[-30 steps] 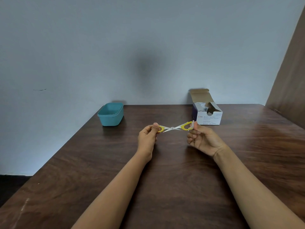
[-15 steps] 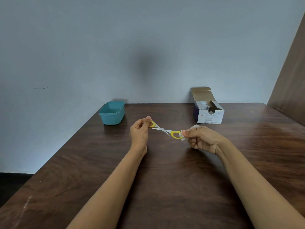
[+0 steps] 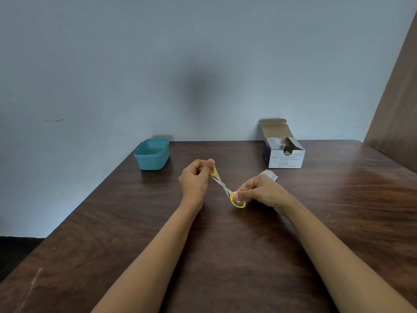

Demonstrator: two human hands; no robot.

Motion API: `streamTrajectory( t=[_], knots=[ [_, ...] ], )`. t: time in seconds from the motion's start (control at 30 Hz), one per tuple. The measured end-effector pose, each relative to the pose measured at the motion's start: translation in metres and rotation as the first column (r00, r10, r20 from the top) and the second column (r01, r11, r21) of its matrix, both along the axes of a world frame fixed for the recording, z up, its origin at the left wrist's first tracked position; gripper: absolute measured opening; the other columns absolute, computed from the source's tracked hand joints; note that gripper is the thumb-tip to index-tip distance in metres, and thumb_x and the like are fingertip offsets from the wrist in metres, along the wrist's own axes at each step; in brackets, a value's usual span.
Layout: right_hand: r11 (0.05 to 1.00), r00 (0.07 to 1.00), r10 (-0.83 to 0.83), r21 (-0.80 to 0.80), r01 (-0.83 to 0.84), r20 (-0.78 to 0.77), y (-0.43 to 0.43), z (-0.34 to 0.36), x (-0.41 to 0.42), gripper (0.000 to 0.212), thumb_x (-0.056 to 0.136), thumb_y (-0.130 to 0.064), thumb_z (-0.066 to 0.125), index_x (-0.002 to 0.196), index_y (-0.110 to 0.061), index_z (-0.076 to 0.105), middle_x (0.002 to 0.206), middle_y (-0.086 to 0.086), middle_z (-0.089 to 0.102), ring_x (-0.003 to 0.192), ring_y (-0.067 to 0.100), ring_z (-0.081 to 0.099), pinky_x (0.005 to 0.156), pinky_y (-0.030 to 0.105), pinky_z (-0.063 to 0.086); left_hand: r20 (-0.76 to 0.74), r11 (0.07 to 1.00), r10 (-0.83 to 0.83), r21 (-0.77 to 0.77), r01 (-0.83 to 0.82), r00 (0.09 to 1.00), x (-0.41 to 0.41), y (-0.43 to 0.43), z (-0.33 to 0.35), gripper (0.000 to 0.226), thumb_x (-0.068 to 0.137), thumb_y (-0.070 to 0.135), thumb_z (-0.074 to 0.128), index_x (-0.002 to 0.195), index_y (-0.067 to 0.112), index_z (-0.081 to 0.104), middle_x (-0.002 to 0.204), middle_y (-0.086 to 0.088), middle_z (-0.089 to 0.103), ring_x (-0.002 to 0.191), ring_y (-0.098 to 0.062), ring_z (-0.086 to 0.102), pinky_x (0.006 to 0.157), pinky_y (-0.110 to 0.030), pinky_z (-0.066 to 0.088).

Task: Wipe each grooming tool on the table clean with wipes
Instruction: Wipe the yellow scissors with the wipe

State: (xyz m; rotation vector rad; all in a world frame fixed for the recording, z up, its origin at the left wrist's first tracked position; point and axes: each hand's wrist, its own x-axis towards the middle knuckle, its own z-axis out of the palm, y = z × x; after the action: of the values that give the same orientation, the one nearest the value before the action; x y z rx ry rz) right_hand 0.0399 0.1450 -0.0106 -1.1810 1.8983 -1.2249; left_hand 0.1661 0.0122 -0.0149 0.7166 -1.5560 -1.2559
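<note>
Just in front of the swab box [image 3: 285, 158], the left hand [image 3: 195, 180] grips one yellow loop of the scissors [image 3: 223, 187]; the right hand [image 3: 259, 190], fingers curled, pinches the other loop with a wipe [image 3: 237, 200].

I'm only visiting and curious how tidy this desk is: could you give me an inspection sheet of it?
Surface: brown wooden table, pale scuffs at front left.
Job's things: yellow-handled scissors held above the table; open box of alcohol swabs, back right.
Clutter: small white wrapper behind the right hand; teal tub, back left.
Grippers: left hand pinches one yellow loop; right hand pinches by the other.
Cables: nothing seen.
Surroundings: pale wall; brown panel at right.
</note>
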Motion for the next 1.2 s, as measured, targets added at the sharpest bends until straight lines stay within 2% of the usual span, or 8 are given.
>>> streamTrajectory(
  t=[0.17, 0.37, 0.47, 0.63, 0.73, 0.83, 0.97, 1.2],
  knots=[
    [0.998, 0.998, 0.035, -0.056, -0.038, -0.042, -0.006, -0.006, 0.006, 0.015, 0.074, -0.028, 0.080, 0.076, -0.013, 0.078, 0.071, 0.012, 0.062, 0.068, 0.019, 0.045, 0.069, 0.030, 0.035, -0.009, 0.999, 0.016, -0.051, -0.017, 1.000, -0.001, 0.000, 0.003, 0.025, 0.089, 0.031, 0.066, 0.066, 0.019, 0.068, 0.064, 0.007, 0.064, 0.065, -0.006, 0.053, 0.069, -0.023, 0.044],
    [0.992, 0.996, 0.029, -0.122, -0.019, 0.085, -0.010, -0.002, 0.017, 0.013, 0.082, -0.021, 0.073, 0.082, -0.008, 0.075, 0.062, -0.009, 0.068, 0.056, -0.004, 0.054, 0.061, 0.011, 0.041, -0.002, 0.994, 0.009, -0.111, -0.010, 1.000, 0.001, 0.005, 0.007, 0.028, 0.089, 0.033, 0.065, 0.070, 0.014, 0.069, 0.067, 0.000, 0.066, 0.065, -0.007, 0.052, 0.067, -0.025, 0.044],
    [0.990, 0.994, 0.016, -0.142, 0.000, 0.109, -0.011, -0.002, 0.020, 0.013, 0.081, -0.018, 0.073, 0.083, -0.006, 0.075, 0.072, -0.006, 0.074, 0.064, -0.004, 0.063, 0.062, 0.008, 0.045, -0.006, 0.991, -0.005, -0.132, 0.004, 1.000, 0.001, 0.009, 0.011, 0.027, 0.089, 0.032, 0.066, 0.071, 0.012, 0.069, 0.065, 0.001, 0.064, 0.063, -0.006, 0.051, 0.065, -0.024, 0.043],
    [0.963, 0.966, -0.107, -0.215, 0.159, 0.236, -0.012, -0.004, 0.024, 0.008, 0.079, -0.012, 0.073, 0.078, -0.004, 0.074, 0.070, 0.001, 0.073, 0.062, 0.000, 0.063, 0.063, 0.011, 0.047, -0.030, 0.996, -0.024, -0.090, 0.021, 0.999, -0.001, 0.011, 0.007, 0.035, 0.088, 0.049, 0.061, 0.074, 0.018, 0.071, 0.071, -0.004, 0.069, 0.068, -0.009, 0.055, 0.067, -0.024, 0.044],
    [0.918, 0.897, -0.206, -0.240, 0.316, 0.391, -0.015, -0.001, 0.024, 0.007, 0.082, -0.010, 0.070, 0.077, -0.005, 0.072, 0.048, -0.011, 0.060, 0.044, 0.002, 0.041, 0.047, 0.012, 0.031, 0.023, 0.997, -0.071, 0.002, 0.071, 0.997, -0.005, 0.015, 0.002, 0.046, 0.082, 0.064, 0.052, 0.073, 0.023, 0.071, 0.074, 0.001, 0.072, 0.073, -0.009, 0.061, 0.074, -0.030, 0.049],
    [0.841, 0.765, -0.308, -0.213, 0.497, 0.566, -0.016, -0.002, 0.018, 0.005, 0.081, -0.013, 0.072, 0.076, -0.011, 0.070, 0.049, -0.006, 0.048, 0.046, 0.005, 0.029, 0.045, 0.018, 0.022, 0.153, 0.974, -0.213, -0.047, 0.223, 0.965, -0.005, 0.020, -0.008, 0.051, 0.081, 0.068, 0.055, 0.073, 0.021, 0.073, 0.072, 0.005, 0.073, 0.072, -0.006, 0.065, 0.077, -0.029, 0.052],
    [0.775, 0.598, -0.301, -0.175, 0.608, 0.743, -0.016, 0.000, 0.016, 0.014, 0.083, -0.009, 0.069, 0.072, -0.012, 0.062, 0.042, -0.007, 0.046, 0.038, 0.002, 0.032, 0.042, 0.016, 0.026, 0.340, 0.887, -0.347, -0.183, 0.424, 0.874, -0.009, 0.033, -0.018, 0.030, 0.087, 0.046, 0.063, 0.082, 0.019, 0.074, 0.071, 0.004, 0.073, 0.063, -0.002, 0.064, 0.067, -0.022, 0.054],
    [0.763, 0.596, -0.278, -0.204, 0.613, 0.753, -0.018, -0.005, 0.019, 0.008, 0.079, -0.015, 0.075, 0.075, -0.014, 0.069, 0.055, -0.004, 0.043, 0.047, 0.005, 0.033, 0.044, 0.016, 0.030, 0.349, 0.881, -0.255, -0.301, 0.366, 0.901, -0.011, 0.034, -0.016, 0.023, 0.096, 0.022, 0.057, 0.077, 0.017, 0.070, 0.066, 0.006, 0.071, 0.058, 0.003, 0.059, 0.062, -0.012, 0.047]
  ],
)
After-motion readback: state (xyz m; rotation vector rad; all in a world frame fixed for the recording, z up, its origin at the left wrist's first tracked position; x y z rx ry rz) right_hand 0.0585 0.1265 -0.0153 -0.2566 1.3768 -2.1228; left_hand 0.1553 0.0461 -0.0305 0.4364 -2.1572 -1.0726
